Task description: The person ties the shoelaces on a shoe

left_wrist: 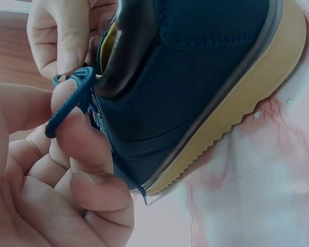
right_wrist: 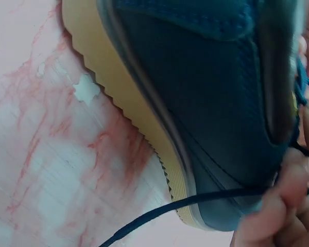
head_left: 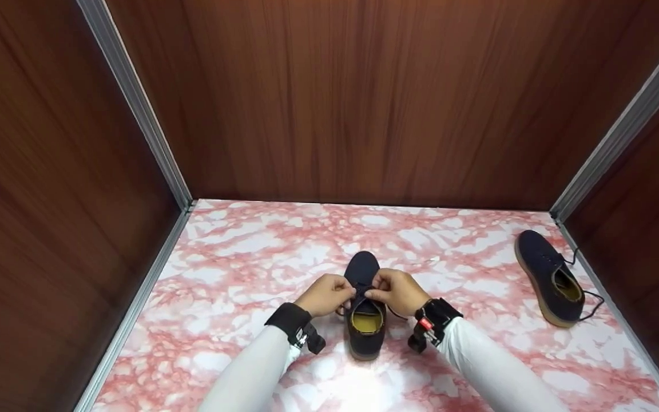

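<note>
Right now, both hands are at work on the dark navy shoe (head_left: pixel 365 342), which sits upright near the middle of the red-and-white marbled surface (head_left: pixel 249 252), its toe pointing away from the person. Look at the left hand (head_left: pixel 325 294): the fingers are curled in, and thumb and finger pinch a loop of blue shoelace (left_wrist: pixel 72 110) that stands up just above the shoe's opening. Across from it, the right hand (head_left: pixel 401 293) is drawn in just as tightly, its fingertips gripping lace too, and from them a loose length of it (right_wrist: pixel 195 198) runs out across the side of the shoe and past the sole. The two hands almost meet over the lacing! Up close, that tan sole (left_wrist: pixel 232 116) shows its ridged edge, and down inside the opening there's the yellow insole (head_left: pixel 367 323).

Over on the far right lies the second shoe (head_left: pixel 550 272), well apart from the hands, angled near the side edge, with its dark laces (head_left: pixel 595 306) trailing loose. Black straps (head_left: pixel 288 319) circle both wrists over white sleeves (head_left: pixel 246 369), and brown wood-grain panels (head_left: pixel 329 103) rise behind and on either side, metal strips (head_left: pixel 141 103) running along the corners.
</note>
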`<state>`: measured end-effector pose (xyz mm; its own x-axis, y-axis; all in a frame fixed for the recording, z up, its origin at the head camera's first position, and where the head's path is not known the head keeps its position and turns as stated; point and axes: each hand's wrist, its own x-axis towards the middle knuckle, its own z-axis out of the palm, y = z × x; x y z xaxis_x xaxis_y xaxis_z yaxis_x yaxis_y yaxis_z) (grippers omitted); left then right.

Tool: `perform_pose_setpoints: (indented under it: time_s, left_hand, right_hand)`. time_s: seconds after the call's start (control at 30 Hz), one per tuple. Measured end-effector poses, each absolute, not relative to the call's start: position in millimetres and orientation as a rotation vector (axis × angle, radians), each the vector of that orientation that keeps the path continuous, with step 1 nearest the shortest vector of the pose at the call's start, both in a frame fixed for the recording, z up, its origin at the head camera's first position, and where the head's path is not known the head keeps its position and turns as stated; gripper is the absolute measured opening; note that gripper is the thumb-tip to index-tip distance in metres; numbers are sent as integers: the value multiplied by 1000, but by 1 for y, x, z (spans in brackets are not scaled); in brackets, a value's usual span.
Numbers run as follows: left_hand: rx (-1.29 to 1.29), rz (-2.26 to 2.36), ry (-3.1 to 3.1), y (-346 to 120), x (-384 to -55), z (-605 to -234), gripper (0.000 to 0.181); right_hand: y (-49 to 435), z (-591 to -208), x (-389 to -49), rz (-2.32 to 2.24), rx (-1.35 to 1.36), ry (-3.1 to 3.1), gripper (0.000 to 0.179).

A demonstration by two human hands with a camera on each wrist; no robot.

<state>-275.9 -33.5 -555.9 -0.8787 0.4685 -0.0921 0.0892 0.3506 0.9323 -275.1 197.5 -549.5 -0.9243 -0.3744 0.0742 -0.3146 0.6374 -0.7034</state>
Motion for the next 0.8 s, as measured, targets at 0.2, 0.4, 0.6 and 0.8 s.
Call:
perform_pose_setpoints:
  time_s: [0.2,0.4,0.6,0.8]
  left_hand:
    - [450,1555,2261,-34,-276,-556,21]
    - [442,1543,2256,-33,-277,-556,20]
    - [446,1539,2263,-32,-277,-557,17]
    - [430,1558,2270,-31,-275,-557,18]
  right_hand:
    - [207,-548,-276,-1225,-615,2626,4]
    - [206,-550,-278,-1302,-631,2602,8]
    - [206,-549,-278,-1346,-666,2630,12]
    - [208,-546,-279,-1297,-572,2578,13]
